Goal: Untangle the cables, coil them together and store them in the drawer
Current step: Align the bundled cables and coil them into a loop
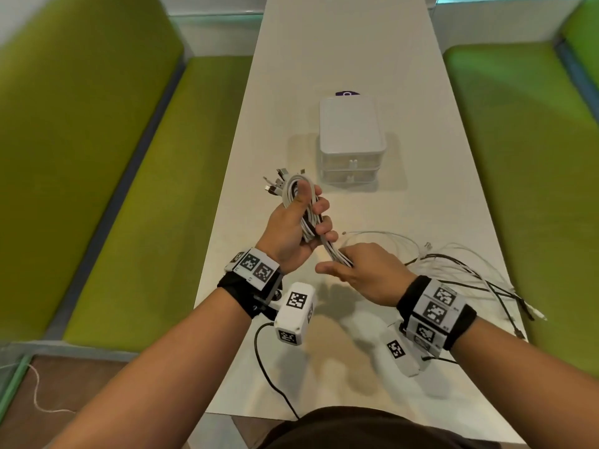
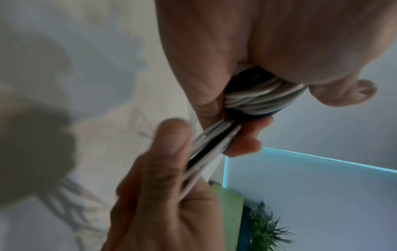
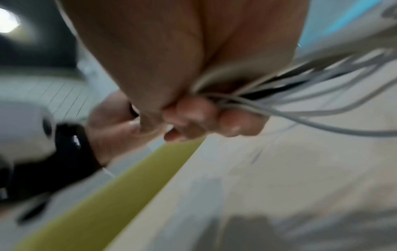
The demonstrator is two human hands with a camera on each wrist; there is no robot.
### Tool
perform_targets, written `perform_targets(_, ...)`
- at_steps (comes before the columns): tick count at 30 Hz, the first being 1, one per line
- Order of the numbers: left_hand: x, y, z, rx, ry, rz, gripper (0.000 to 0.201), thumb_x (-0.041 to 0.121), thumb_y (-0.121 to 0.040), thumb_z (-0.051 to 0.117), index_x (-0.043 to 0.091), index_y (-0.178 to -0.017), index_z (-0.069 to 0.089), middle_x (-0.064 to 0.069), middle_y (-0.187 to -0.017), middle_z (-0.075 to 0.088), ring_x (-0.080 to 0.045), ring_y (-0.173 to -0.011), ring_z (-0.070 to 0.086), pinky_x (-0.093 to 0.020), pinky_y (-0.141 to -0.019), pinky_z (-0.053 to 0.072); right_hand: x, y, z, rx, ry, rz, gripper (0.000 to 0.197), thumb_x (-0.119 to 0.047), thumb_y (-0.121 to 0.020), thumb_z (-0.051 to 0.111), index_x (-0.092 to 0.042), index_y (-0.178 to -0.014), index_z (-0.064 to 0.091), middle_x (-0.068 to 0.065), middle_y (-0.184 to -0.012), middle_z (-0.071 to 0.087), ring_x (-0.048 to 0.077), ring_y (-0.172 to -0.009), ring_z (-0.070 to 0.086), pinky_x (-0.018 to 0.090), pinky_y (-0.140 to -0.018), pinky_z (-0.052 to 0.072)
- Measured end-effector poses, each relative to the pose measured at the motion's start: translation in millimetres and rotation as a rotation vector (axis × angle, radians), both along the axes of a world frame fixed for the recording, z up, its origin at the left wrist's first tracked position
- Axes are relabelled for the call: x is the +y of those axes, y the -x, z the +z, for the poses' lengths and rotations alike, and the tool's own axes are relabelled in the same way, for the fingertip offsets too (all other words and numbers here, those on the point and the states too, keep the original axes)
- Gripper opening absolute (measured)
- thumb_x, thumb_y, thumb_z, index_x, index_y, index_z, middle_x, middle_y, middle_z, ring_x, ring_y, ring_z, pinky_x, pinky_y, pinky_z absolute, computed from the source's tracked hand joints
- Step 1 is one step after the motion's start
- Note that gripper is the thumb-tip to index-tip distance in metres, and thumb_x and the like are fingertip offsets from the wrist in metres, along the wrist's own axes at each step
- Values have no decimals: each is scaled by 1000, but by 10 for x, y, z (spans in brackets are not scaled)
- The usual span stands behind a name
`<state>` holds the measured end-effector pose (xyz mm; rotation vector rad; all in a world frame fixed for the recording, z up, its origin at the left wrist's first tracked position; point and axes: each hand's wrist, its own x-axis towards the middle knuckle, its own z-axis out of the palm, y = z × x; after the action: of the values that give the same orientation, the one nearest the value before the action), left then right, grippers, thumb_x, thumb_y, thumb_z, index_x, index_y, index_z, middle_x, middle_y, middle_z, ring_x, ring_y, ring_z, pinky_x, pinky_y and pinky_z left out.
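A: Far left, green upholstered bench (image 1: pixel 107 176); then the long pale tabletop (image 1: pixel 340 50). Left hand (image 1: pixel 291 231) is raised over it, fingers and thumb curled round a coiled bundle of white and dark cables (image 1: pixel 303 202), metal plug ends (image 1: pixel 275 183) fanning out at the top.

B: And the right?

A: Right hand (image 1: pixel 366 273) sits just below and beside it, fingers pinching the straight run of the same cables where it leaves the coil. Behind that hand the loose white and black cable tails (image 1: pixel 466 273) sprawl across the table to its right edge.

B: The drawer?

A: Small translucent white plastic drawer unit (image 1: pixel 351 140), well beyond the hands, both drawers look closed.

B: Risks?

A: Tails look crossed; pulling them in fast could snag a knot or whip a plug off the edge. A slack left grip would let the loops spring open.
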<state>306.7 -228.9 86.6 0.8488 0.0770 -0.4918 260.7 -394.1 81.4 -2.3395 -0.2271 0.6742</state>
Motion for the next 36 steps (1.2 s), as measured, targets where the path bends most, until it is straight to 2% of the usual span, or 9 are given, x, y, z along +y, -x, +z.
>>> perform_targets(3,20,-22,17,-33,-45,-6,56,54,-70,81,16,-100,52,1,-75,43,-15,-54,41,-32,-55,44,-46,20,-59,-126,285,67,72,-87,-81,38,-16,-70,50,1,-64,58,22,-62,55,37,-59,41)
perform_targets(8,78,-40,41,-88,-106,45,26,36,-85,72,17,-89,55,1,-75,43,-15,-61,45,-35,-66,49,-131,163,-149,-294,61,85,45,-67,-97,22,-29,-117,36,-7,-74,55,32,-71,58,43,-68,47)
perform_targets(11,92,-59,75,-94,-76,73,25,35,-85,72,16,-87,56,0,-77,44,-17,-63,47,-39,-74,52,-142,137,-134,-312,35,14,33,-56,-103,23,-30,-111,42,-7,-73,56,32,-70,56,43,-66,46)
perform_targets(15,85,-46,146,-96,-11,61,20,30,-94,60,15,-86,51,-1,-77,45,-18,-63,50,-40,-79,53,-147,52,-131,-189,-130,-38,26,-41,-107,34,-28,-96,53,-8,-82,59,17,-75,57,41,-75,48)
perform_targets(20,4,-51,144,-35,-54,107,26,36,-91,65,16,-86,51,1,-69,42,-13,-54,41,-29,-56,43,-21,207,-46,-199,178,133,45,-63,-100,14,-26,-97,39,-4,-80,59,26,-72,56,44,-73,49)
perform_targets(25,-88,-58,110,28,-283,144,30,40,-92,66,18,-81,48,2,-67,31,-13,-55,28,-27,-50,26,101,313,63,-236,406,299,29,-44,-106,36,-15,-105,42,0,-74,48,26,-62,45,38,-58,37)
perform_targets(31,-51,-65,-73,-175,-862,36,45,58,-81,71,17,-91,53,-1,-66,51,-20,-52,49,-34,-54,45,75,183,509,-218,265,432,10,-25,-106,47,-19,-99,43,-6,-68,37,19,-61,44,36,-63,37)
perform_targets(34,3,-38,-99,-282,-1020,-41,44,60,-81,70,19,-90,59,-4,-71,62,-20,-63,57,-37,-61,49,15,36,730,-246,168,426,23,-25,-104,51,-36,-87,42,-10,-73,52,2,-69,56,29,-64,41)
perform_targets(36,-17,40,-75,-261,-926,-101,49,64,-78,69,17,-92,64,-3,-69,64,-17,-61,57,-36,-61,48,-24,-69,801,-277,116,390,11,-30,-102,53,-33,-94,60,-3,-94,68,13,-87,63,37,-77,49)
